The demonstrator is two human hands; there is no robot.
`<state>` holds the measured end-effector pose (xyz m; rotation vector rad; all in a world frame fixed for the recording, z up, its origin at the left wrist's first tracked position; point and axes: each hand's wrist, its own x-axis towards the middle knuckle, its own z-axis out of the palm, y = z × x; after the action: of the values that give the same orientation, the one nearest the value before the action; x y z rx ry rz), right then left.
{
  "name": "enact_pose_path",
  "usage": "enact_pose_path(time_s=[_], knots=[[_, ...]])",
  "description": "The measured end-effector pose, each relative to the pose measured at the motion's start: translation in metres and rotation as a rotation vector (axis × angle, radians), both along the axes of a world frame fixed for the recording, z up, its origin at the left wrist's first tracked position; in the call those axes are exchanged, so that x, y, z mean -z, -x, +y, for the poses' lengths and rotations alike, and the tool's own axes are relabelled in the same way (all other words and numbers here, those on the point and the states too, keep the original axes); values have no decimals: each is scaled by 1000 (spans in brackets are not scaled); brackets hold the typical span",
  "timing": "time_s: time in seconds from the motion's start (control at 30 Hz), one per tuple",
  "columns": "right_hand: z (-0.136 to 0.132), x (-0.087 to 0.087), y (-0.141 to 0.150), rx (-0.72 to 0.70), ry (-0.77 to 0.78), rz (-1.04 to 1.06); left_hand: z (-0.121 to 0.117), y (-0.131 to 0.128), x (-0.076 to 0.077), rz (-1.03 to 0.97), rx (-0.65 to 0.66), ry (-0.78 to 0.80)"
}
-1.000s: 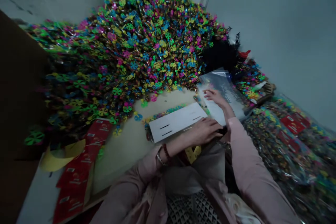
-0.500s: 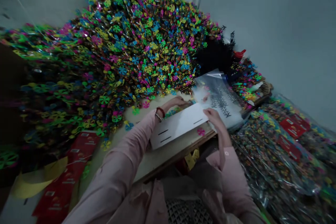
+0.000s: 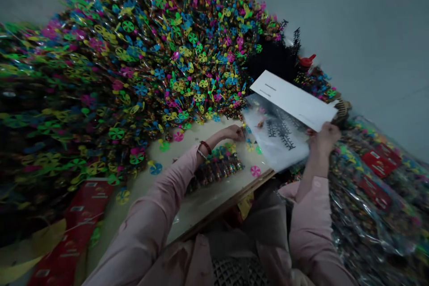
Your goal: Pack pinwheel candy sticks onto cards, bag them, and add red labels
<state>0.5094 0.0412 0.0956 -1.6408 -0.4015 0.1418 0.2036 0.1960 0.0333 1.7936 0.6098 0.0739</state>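
Observation:
My right hand (image 3: 325, 136) grips one end of a long white card (image 3: 295, 100) with dark slits, tilted above a clear plastic bag (image 3: 278, 143) that has black plastic pieces inside. Over the table, my left hand (image 3: 234, 132) is closed with its fingers curled; what they hold, if anything, is hidden. Just below that wrist lies a row of small clear tubes (image 3: 219, 172) filled with coloured bits and topped with pinwheels, partly covered by my left forearm.
A big heap of pinwheel-topped tubes (image 3: 174, 53) rises behind the table (image 3: 197, 214). Black plastic pieces (image 3: 275, 62) lie at the heap's right. Filled clear bags with red cards (image 3: 380, 161) are at right; red printed cards (image 3: 80, 214) lie at lower left. Loose pinwheels (image 3: 255, 171) dot the table.
The white card has swung up and right in my right hand, away from the table, uncovering the row of tubes. My left hand has come off the card's side and stays over the table.

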Motion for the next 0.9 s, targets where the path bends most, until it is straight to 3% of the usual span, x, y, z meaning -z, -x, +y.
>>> enact_pose_path(time_s=[0.1,0.2,0.27,0.33,0.47,0.57,0.73,0.83,0.9], knots=[[9,38,34,4,140,49,-3,3,-1,-81,-42,26],[-7,53,58,15,428,-185,-4,12,-8,-216,-110,126],[-20,49,77,55,544,-413,-7,17,-14,-267,-154,164],[-28,40,103,2,540,-603,-12,19,-21,-294,-179,166],[-24,24,173,-408,527,-855,-23,16,-31,-307,-194,105],[-10,19,210,-554,666,-940,-26,16,-35,-295,-168,30],[7,14,223,-665,825,-993,-29,20,-41,-164,-119,-230],[15,19,212,-671,707,-921,-34,20,-43,-140,-72,-432],[19,27,193,-571,575,-743,-35,23,-43,-188,-50,-513]])
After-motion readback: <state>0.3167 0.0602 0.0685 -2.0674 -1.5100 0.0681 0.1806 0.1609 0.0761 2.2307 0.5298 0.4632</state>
